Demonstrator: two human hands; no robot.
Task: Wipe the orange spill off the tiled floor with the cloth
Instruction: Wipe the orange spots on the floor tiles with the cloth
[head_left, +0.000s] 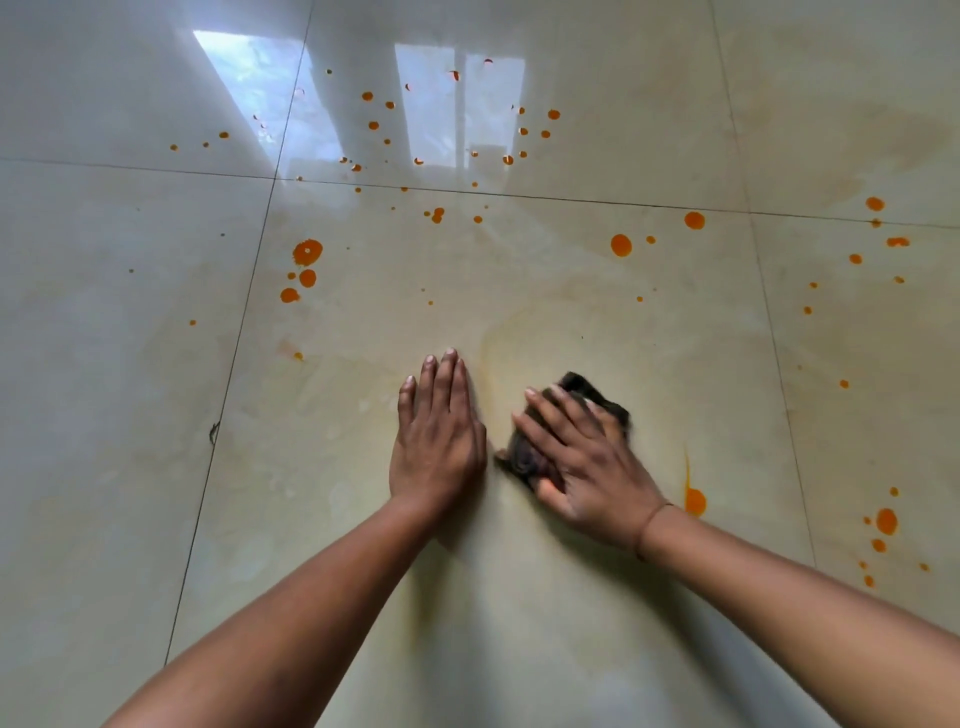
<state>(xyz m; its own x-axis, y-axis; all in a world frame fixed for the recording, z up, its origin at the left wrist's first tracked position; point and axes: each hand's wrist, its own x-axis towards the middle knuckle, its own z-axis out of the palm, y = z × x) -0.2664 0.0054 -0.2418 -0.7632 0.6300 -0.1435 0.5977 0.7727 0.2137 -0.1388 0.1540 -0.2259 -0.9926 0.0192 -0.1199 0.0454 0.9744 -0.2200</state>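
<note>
A dark, bunched cloth (597, 397) lies on the glossy cream tiled floor (519, 291), pressed down under my right hand (582, 457), whose fingers spread over it. My left hand (439, 441) rests flat on the tile just left of the cloth, fingers together, holding nothing. Orange spill drops are scattered around: large blobs at the left (307, 252), two at the upper right (621, 245), several small ones far ahead (436, 214), and a cluster at the right (886, 521). One orange blob with a streak (694, 501) sits right beside my right wrist.
Faint yellowish smears (519, 332) mark the tile ahead of my hands. Dark grout lines (234, 358) cross the floor. Bright window reflections (260, 78) lie on the far tiles. A small dark chip (214, 432) sits on the left grout line.
</note>
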